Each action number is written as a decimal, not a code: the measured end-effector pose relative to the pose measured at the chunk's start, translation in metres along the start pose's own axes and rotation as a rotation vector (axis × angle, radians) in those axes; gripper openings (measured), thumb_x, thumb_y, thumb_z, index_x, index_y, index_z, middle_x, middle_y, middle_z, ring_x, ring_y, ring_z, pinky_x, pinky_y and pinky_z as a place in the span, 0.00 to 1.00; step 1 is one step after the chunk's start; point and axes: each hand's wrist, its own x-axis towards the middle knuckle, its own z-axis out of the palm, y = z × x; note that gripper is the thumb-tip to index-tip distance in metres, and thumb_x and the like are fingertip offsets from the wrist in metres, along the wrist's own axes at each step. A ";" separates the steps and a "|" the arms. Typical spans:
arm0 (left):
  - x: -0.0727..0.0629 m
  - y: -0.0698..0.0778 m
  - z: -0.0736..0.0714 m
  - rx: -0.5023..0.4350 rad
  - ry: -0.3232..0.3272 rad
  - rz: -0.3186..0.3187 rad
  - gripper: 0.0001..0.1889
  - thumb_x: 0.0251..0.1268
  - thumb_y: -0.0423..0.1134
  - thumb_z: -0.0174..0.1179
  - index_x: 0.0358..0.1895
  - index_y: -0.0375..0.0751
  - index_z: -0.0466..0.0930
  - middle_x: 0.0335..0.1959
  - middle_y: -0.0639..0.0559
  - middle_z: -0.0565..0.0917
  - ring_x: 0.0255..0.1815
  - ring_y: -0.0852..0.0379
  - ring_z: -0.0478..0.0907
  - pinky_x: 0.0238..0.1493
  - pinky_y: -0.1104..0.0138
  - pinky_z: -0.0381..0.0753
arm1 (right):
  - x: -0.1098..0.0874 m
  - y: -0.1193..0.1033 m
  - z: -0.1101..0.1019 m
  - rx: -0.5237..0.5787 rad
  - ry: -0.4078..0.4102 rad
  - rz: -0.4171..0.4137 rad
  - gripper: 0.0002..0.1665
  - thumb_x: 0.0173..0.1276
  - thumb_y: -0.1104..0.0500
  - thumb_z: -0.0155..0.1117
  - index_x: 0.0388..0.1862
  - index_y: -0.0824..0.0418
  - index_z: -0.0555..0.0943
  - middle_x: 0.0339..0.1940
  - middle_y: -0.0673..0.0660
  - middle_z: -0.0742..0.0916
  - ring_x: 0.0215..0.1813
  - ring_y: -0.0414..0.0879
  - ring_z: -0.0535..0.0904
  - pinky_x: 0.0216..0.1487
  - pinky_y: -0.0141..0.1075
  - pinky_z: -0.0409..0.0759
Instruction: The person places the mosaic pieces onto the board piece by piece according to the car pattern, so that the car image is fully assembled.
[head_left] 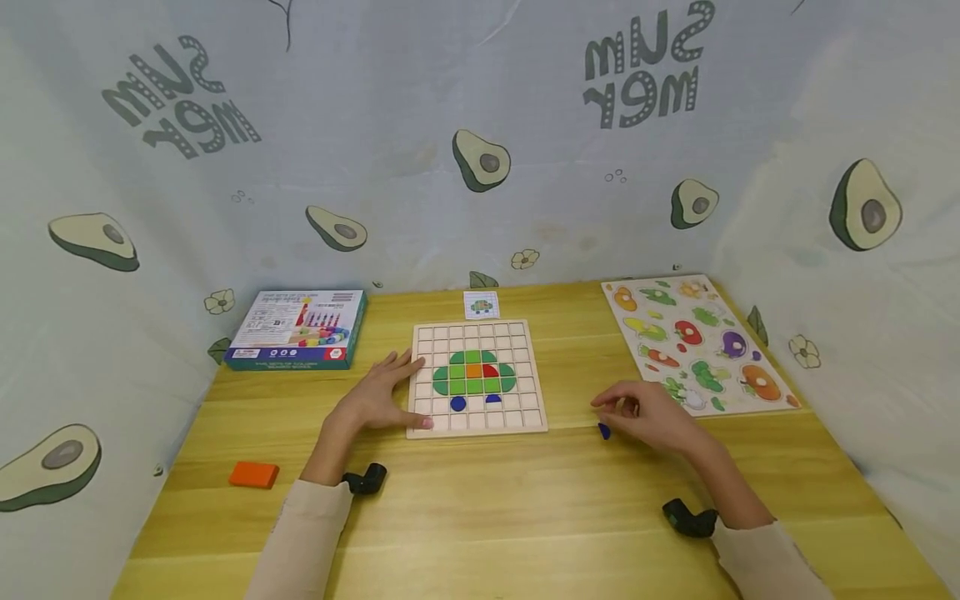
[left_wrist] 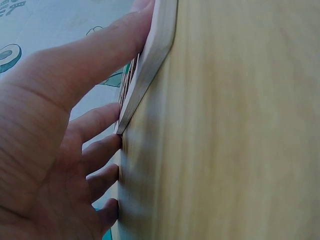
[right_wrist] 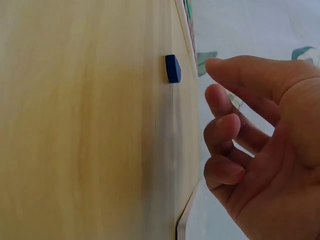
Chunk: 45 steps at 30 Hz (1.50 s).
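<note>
A wooden grid board [head_left: 532,412] lies flat in the middle of the table, carrying a pattern of green, orange and red tiles. Below them on it sit a blue round shape [head_left: 458,403] and a blue half-circle piece [head_left: 492,398]. My left hand [head_left: 375,393] rests on the board's left edge, thumb at the near corner and fingers spread. On the table to the right lies another blue half-circle piece [right_wrist: 172,69]. Just beside it hovers my right hand [head_left: 648,414], fingers loosely bent, with a gap between fingertips and piece in the right wrist view.
Behind the board lies a small picture card [head_left: 481,305]. A boxed toy set [head_left: 292,329] stands at the back left, and an orange block [head_left: 253,475] lies at the front left. At the right is a vegetable puzzle board [head_left: 678,346]. A printed curtain hangs behind.
</note>
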 end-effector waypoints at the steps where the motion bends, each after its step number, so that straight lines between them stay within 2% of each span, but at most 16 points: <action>1: 0.000 0.000 0.000 0.002 0.001 -0.002 0.60 0.44 0.69 0.76 0.83 0.57 0.58 0.87 0.52 0.49 0.87 0.40 0.38 0.82 0.36 0.46 | -0.001 0.001 -0.001 0.001 -0.013 -0.010 0.10 0.70 0.62 0.71 0.49 0.60 0.89 0.36 0.49 0.87 0.29 0.36 0.76 0.30 0.30 0.77; 7: 0.003 -0.001 -0.002 0.008 0.004 -0.008 0.59 0.45 0.69 0.76 0.83 0.58 0.57 0.87 0.54 0.48 0.88 0.41 0.38 0.81 0.36 0.47 | -0.005 0.006 -0.006 0.014 -0.099 -0.081 0.14 0.70 0.68 0.67 0.51 0.57 0.89 0.41 0.51 0.89 0.31 0.35 0.74 0.31 0.29 0.76; 12: 0.003 -0.002 -0.002 0.015 0.009 -0.001 0.60 0.45 0.69 0.75 0.83 0.58 0.57 0.87 0.53 0.49 0.87 0.40 0.38 0.82 0.36 0.46 | -0.005 0.005 -0.004 0.032 -0.138 -0.092 0.11 0.71 0.65 0.69 0.50 0.58 0.89 0.39 0.52 0.87 0.29 0.35 0.72 0.29 0.29 0.74; 20: 0.003 -0.001 -0.001 0.005 0.006 -0.002 0.60 0.45 0.69 0.75 0.83 0.58 0.57 0.87 0.53 0.48 0.87 0.40 0.38 0.82 0.36 0.46 | 0.001 -0.001 0.002 -0.034 -0.087 -0.024 0.07 0.69 0.60 0.72 0.45 0.56 0.89 0.34 0.47 0.85 0.26 0.35 0.71 0.28 0.29 0.74; 29: 0.003 0.001 -0.001 0.003 0.017 0.014 0.59 0.44 0.70 0.75 0.82 0.56 0.59 0.87 0.52 0.50 0.87 0.40 0.39 0.82 0.37 0.45 | 0.012 -0.006 0.007 -0.062 -0.018 0.027 0.07 0.68 0.57 0.75 0.43 0.53 0.91 0.34 0.47 0.86 0.28 0.37 0.72 0.29 0.30 0.74; 36: 0.004 0.000 -0.001 0.001 0.019 0.008 0.60 0.44 0.70 0.75 0.82 0.57 0.58 0.87 0.53 0.49 0.87 0.40 0.39 0.82 0.36 0.46 | 0.024 -0.013 0.011 -0.054 0.033 0.031 0.06 0.67 0.57 0.75 0.42 0.53 0.91 0.33 0.48 0.85 0.28 0.40 0.73 0.28 0.31 0.74; 43: 0.002 -0.002 0.001 0.014 0.010 0.001 0.60 0.44 0.70 0.75 0.82 0.58 0.58 0.87 0.52 0.50 0.87 0.40 0.39 0.83 0.38 0.44 | 0.037 -0.024 0.023 -0.051 0.087 -0.025 0.05 0.66 0.58 0.76 0.40 0.54 0.92 0.31 0.47 0.86 0.26 0.38 0.73 0.26 0.31 0.74; 45: 0.003 -0.002 0.002 0.016 0.008 -0.001 0.60 0.44 0.71 0.75 0.82 0.59 0.58 0.87 0.53 0.50 0.87 0.41 0.38 0.83 0.38 0.44 | 0.042 -0.030 0.026 -0.051 0.087 -0.015 0.05 0.66 0.58 0.75 0.40 0.54 0.92 0.31 0.47 0.86 0.27 0.39 0.73 0.26 0.31 0.74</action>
